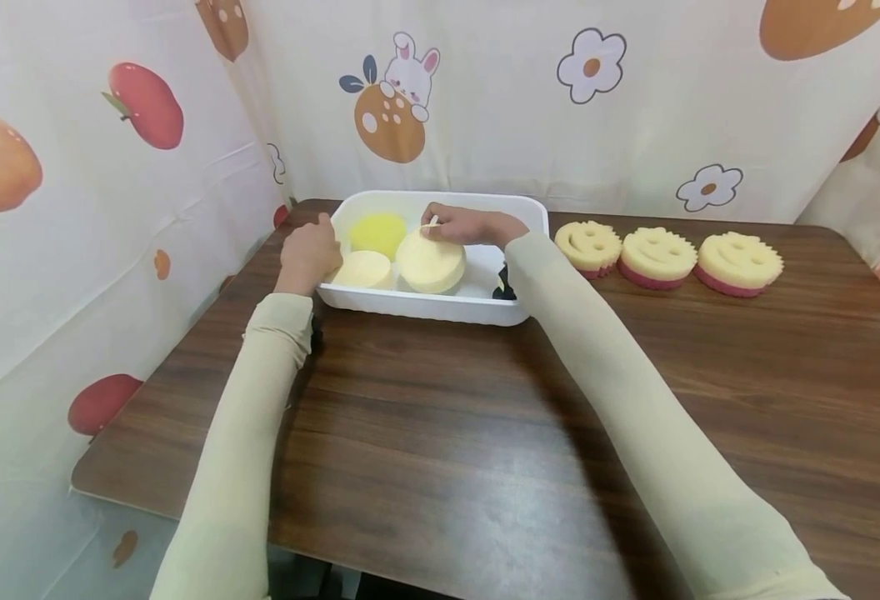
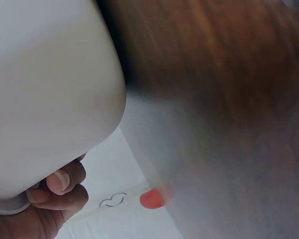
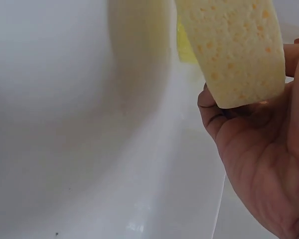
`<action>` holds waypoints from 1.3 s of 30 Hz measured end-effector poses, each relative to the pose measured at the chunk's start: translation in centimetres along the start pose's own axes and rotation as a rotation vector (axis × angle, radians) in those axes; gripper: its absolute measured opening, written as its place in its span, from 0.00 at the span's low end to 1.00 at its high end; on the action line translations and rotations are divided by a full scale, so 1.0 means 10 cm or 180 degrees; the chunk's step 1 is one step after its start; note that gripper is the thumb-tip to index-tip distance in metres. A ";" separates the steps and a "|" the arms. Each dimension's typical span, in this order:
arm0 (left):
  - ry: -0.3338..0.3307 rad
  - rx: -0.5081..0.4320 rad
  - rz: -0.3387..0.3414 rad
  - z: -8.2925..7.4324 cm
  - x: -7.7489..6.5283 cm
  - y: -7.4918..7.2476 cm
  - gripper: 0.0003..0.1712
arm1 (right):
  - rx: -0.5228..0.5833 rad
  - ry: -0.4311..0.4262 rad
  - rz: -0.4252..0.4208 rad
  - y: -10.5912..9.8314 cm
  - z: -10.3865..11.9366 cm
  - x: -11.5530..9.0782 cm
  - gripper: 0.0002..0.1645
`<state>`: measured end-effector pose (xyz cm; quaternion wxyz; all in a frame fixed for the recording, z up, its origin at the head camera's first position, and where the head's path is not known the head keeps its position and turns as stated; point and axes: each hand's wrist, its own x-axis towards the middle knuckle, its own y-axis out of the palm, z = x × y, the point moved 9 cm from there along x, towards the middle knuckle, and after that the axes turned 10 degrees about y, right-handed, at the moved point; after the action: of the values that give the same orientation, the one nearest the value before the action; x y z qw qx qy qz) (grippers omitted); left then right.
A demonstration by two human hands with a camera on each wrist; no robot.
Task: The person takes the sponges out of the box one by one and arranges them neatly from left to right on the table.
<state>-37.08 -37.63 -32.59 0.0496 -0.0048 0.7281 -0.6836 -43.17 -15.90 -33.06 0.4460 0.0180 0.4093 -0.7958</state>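
A white tray [image 1: 417, 308] stands at the back of the table. Its left side is gripped by my left hand [image 1: 308, 254], whose curled fingers [image 2: 67, 179] press against the tray's outer wall in the left wrist view. With my right hand [image 1: 477, 227] I hold a thick, round, pale yellow sponge [image 1: 431, 265], tilted above the tray floor. Thumb and fingers pinch it from both sides; its porous edge shows in the right wrist view. Beside it in the tray lie another pale round sponge [image 1: 363, 269] and a brighter yellow round one [image 1: 376, 233].
Right of the tray, three smiley-face sponges with pink undersides stand in a row: one near the tray [image 1: 588, 243], a middle one [image 1: 657, 252] and a far one [image 1: 740, 260]. A patterned curtain [image 1: 500, 108] hangs behind the brown wooden table [image 1: 425, 433] and along its left side.
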 end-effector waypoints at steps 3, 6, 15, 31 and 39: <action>0.0022 -0.0011 0.0016 -0.01 0.00 0.00 0.37 | 0.0131 0.0038 -0.0030 -0.03 -0.04 -0.03 0.20; 0.0026 -0.0033 0.0052 -0.02 -0.01 0.00 0.37 | 0.0175 0.0034 -0.0059 -0.06 -0.06 -0.05 0.21; -0.0003 -0.0089 0.0052 0.01 0.00 0.03 0.38 | 0.0166 0.0080 -0.0246 -0.19 -0.07 -0.15 0.24; 0.0019 -0.0082 0.0074 0.03 0.04 0.01 0.39 | 0.0426 -0.0069 -0.0241 -0.36 0.05 -0.29 0.23; 0.0016 -0.0119 0.0093 0.02 0.04 0.03 0.39 | 0.0524 -0.0132 -0.0315 -0.39 0.06 -0.27 0.22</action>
<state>-37.42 -37.80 -32.89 0.0577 0.0066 0.7409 -0.6691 -44.21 -13.37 -29.15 0.4115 0.0179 0.3336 -0.8480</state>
